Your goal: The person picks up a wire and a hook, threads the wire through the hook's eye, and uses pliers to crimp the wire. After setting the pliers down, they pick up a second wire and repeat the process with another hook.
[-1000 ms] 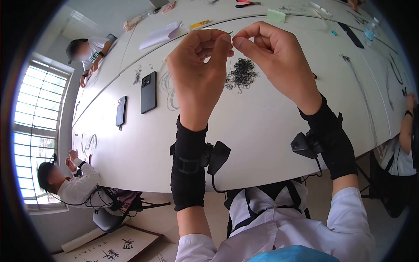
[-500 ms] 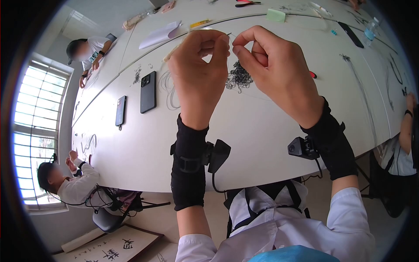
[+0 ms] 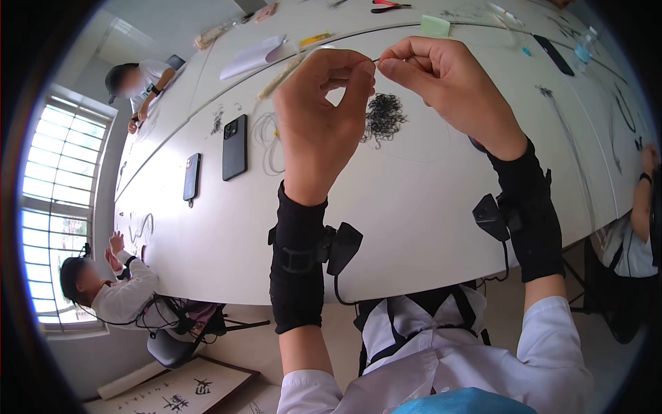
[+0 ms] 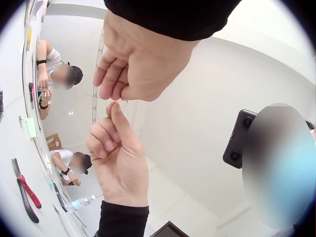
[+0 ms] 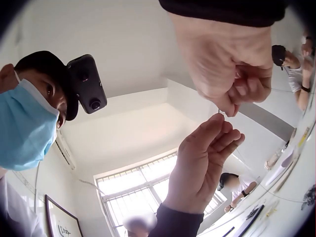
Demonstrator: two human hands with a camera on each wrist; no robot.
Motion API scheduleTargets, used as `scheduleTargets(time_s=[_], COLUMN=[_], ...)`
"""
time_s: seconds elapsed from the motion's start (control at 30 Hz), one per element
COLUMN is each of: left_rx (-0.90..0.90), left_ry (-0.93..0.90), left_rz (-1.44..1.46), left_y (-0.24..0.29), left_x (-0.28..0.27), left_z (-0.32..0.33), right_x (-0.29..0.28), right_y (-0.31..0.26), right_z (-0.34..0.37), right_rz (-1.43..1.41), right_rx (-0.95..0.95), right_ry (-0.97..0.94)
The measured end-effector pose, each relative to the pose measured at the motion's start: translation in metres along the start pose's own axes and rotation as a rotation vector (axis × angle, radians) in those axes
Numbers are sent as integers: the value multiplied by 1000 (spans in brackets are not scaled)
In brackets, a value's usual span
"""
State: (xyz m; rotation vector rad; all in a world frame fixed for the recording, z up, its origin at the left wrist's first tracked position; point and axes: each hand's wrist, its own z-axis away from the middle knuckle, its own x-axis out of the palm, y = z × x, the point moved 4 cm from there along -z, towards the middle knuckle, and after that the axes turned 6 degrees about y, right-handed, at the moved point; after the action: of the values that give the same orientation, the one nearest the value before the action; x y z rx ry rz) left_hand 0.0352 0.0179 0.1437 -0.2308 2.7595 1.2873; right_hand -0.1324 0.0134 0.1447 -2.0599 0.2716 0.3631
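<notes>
In the head view my left hand (image 3: pixel 321 121) pinches a thin dark piece (image 3: pixel 376 60) between thumb and forefinger. My right hand (image 3: pixel 452 93) meets it there, thumb and forefinger pinched on a fine thread-like line that barely shows. The right wrist view has a dark sliver (image 5: pixel 219 111) rising from the left fingertips, right under the right ones; its kind I cannot tell. Both hands are raised over the white table (image 3: pixel 414 221). Below them lies a pile of small black curled wire-like pieces (image 3: pixel 386 117), partly behind the left hand.
Left of the hands lie a coil of clear line (image 3: pixel 269 141) and two phones (image 3: pixel 235 148) (image 3: pixel 192 176). Farther back are paper (image 3: pixel 252 56), a yellow item (image 3: pixel 316 38), red-and-black pliers (image 3: pixel 391 7) and a green note (image 3: pixel 435 26). A bottle (image 3: pixel 586 52) stands at right. Other people sit around.
My right hand has turned and its wrist swung outward, while its fingertips closed in on the left ones. The left hand has shifted slightly right, still pinching.
</notes>
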Motion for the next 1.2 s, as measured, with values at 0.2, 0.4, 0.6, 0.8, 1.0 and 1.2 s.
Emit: scheduleTargets(time_s=[0.2,0.4,0.6,0.8,1.0,1.2], left_rx=[101,162,-13,4,194,57], left_ry=[-6,-115,-53,16,-119,-161], left_rz=[-264,-221,-47,-153,-234,-110], left_y=[-3,0,-2,-6,-2,-2], left_x=[-1,7,0,-1,6,3], left_z=[0,2,0,0,1,1], right_x=[-2,-7,-2,1,-6,-6], right_y=[-22,-4,9,-15,-10,18], right_z=[9,1,-4,7,4,-3], right_rz=[257,142,-7,250,224,-258], right_rx=[-139,-118,-12,-115,-164,196], right_ry=[56,99,5,17,66,-117])
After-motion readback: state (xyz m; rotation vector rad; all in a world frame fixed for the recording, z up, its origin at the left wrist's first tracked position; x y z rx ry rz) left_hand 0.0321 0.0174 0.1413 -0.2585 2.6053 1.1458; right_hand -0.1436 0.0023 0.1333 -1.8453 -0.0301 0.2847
